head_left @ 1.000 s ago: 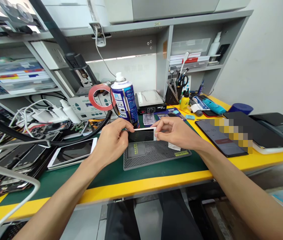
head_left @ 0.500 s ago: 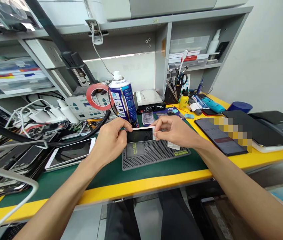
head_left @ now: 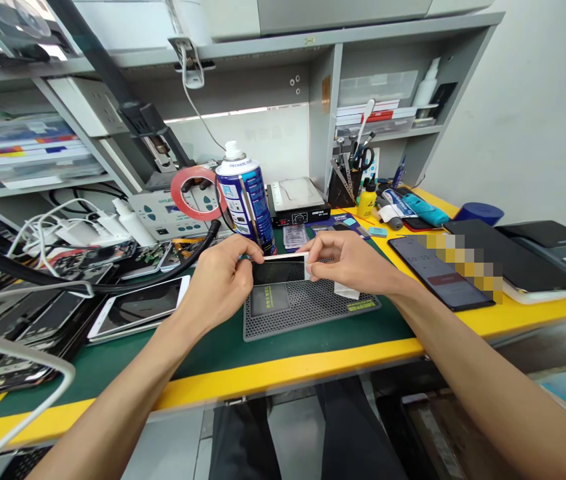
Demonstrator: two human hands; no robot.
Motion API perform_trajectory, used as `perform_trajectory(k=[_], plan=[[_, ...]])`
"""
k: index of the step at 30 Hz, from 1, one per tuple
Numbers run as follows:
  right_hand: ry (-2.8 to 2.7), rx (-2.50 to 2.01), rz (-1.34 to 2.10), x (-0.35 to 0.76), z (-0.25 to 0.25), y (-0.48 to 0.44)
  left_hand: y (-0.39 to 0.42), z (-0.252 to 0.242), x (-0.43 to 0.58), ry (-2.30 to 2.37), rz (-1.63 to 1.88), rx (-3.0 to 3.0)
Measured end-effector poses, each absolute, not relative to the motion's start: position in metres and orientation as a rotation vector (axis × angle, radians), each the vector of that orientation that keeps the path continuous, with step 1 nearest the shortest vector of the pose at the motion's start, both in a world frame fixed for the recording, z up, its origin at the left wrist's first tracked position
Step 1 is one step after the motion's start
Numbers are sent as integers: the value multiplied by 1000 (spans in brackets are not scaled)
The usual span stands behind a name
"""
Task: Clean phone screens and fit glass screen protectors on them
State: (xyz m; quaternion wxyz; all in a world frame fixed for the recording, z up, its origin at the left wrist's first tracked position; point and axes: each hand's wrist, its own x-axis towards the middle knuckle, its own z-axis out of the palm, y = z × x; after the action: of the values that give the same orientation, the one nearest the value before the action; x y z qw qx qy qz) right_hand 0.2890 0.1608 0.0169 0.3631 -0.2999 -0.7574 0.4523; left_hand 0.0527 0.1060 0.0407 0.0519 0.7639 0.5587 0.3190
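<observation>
Between my two hands is a phone (head_left: 281, 271) with a dark screen and a white edge, held lengthwise and tilted so its screen faces me. My left hand (head_left: 227, 273) is closed on its left end, thumb and forefinger pinching the edge. At the other end, the fingers of my right hand (head_left: 347, 263) pinch the white corner. Below the phone lies a grey perforated mat (head_left: 307, 310) on the green bench surface. A small white piece (head_left: 347, 291) rests on the mat, partly under my right hand.
A blue spray can (head_left: 247, 200) stands just behind my left hand. Left of it hangs a red tape roll (head_left: 195, 193). Stacked phones (head_left: 53, 320) and a white-framed phone (head_left: 140, 308) lie at the left. On the right are a lit phone (head_left: 437, 273) and a yellow bottle (head_left: 367, 200).
The view has shifted very slightly. Both hands keep the same pinch on the phone, with no clear movement of it.
</observation>
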Motion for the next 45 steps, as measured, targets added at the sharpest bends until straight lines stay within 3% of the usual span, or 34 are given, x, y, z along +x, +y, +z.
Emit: perform_trajectory(k=[45], plan=[[-1964,-755,1230,291,18,160,103,47,57,1759,928,2281]])
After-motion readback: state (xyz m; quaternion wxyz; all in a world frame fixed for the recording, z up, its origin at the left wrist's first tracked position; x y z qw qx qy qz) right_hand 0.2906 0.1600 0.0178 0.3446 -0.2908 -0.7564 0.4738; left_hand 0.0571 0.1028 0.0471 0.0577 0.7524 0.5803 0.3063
